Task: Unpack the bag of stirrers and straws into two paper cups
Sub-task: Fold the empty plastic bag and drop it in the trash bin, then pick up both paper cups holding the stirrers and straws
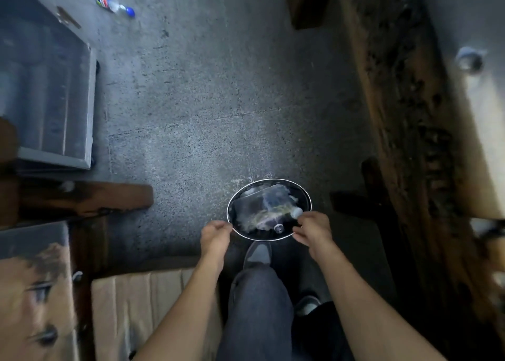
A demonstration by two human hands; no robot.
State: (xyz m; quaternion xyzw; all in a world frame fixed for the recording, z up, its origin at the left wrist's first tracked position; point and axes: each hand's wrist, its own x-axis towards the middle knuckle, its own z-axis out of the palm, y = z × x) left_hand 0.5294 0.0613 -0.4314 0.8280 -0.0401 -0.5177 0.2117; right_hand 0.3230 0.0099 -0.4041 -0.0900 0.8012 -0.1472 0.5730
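Note:
A round black tray (305, 194) with a pale rim is held out over the concrete floor in front of my legs. On it lies a clear plastic bag (259, 209) with thin yellowish sticks inside, too blurred to tell straws from stirrers. Two small white cup-like things (296, 212) (279, 228) lie at the tray's near right side. My left hand (216, 236) is closed on the tray's left rim. My right hand (314, 228) is closed on its right rim.
A long dark wooden table (404, 109) runs along the right, with a blurred white cup (470, 60) on it. A grey cabinet (49, 92) and a wooden bench (87, 196) stand at the left, and cardboard (136, 306) lies near left. A plastic bottle (114, 4) lies on the floor far ahead.

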